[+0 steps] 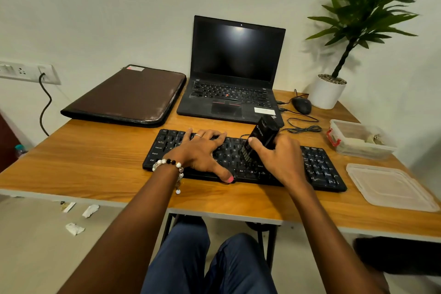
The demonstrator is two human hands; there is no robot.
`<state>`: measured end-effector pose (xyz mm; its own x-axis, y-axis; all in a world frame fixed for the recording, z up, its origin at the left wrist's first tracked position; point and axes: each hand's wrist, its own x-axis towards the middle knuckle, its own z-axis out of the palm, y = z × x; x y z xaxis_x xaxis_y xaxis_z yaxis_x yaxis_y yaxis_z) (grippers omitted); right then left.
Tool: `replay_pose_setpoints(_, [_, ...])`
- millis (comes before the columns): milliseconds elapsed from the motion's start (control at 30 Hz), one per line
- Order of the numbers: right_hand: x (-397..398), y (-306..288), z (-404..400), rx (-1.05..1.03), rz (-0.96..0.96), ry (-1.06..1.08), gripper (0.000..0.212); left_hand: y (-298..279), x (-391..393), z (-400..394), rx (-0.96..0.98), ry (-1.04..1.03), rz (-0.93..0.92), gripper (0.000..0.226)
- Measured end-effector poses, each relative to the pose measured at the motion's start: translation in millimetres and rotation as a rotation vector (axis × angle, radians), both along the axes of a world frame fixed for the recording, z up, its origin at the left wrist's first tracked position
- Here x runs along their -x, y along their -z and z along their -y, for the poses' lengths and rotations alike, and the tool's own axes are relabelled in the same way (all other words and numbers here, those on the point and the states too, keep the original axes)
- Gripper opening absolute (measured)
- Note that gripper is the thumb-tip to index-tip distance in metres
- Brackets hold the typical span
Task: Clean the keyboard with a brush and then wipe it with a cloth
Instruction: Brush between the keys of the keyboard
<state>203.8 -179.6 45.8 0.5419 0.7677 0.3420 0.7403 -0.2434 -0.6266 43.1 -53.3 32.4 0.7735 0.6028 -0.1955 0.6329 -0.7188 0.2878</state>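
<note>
Room walls [119, 7] are plain and pale, with a switch plate [26, 71] and a plugged-in black cord [45, 102] left of the desk. Desk [95, 157], wood-grain top with a pale edge, stands on black legs over a light floor [35, 246] littered with paper scraps [90, 210]. Keyboard [319, 167], black, lies flat near the desk's front edge. Behind the keyboard sits an open laptop [236, 59], screen dark; a brown sleeve [128, 95] lies left of the laptop, partly overhanging the desk's back edge. Right of the laptop: a potted plant [331, 88] and a wired mouse [301, 105]. Right of the keyboard: a clear plastic box [358, 138] and its loose lid [389, 186].

Left hand [202, 153], bracelet at the wrist, rests spread flat on the keyboard's left half. Right hand [281, 160] grips a black brush [262, 136], bristles down on the middle keys. Hands are close but apart.
</note>
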Motion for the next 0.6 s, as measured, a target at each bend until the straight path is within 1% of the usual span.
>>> replay_pose_setpoints(133, [3.0, 6.7, 9.8, 0.058, 0.024, -0.031, 0.036, 2.3, 0.5, -2.1, -0.012, 0.008, -0.002, 0.127])
replay_pose_setpoints(233, [-7.0, -0.1, 14.0, 0.138, -0.052, -0.074, 0.032, 3.6, 0.2, -2.7, 0.002, 0.012, 0.000, 0.132])
replay_pose_setpoints(300, [-12.0, -5.4, 13.4, 0.105, -0.101, -0.056, 0.033, 2.8, 0.8, -2.4, 0.000, 0.012, -0.001, 0.133])
replay_pose_setpoints(400, [-11.4, -4.1, 11.4, -0.026, -0.094, 0.061, 0.034, 3.0, 0.9, -2.3, -0.002, 0.018, -0.006, 0.135])
replay_pose_setpoints(433, [-9.8, -2.5, 11.8, -0.042, -0.080, 0.083, 0.034, 3.0, 1.0, -2.1, 0.001, 0.019, -0.009, 0.137])
replay_pose_setpoints(533, [-8.7, 4.4, 15.6, -0.009, -0.049, 0.046, 0.033, 3.2, 0.6, -2.6, -0.003, 0.021, -0.013, 0.137])
replay_pose_setpoints(600, [-12.3, 2.2, 19.6, 0.061, -0.063, -0.011, 0.030, 3.3, 0.6, -3.1, -0.008, 0.020, -0.013, 0.133])
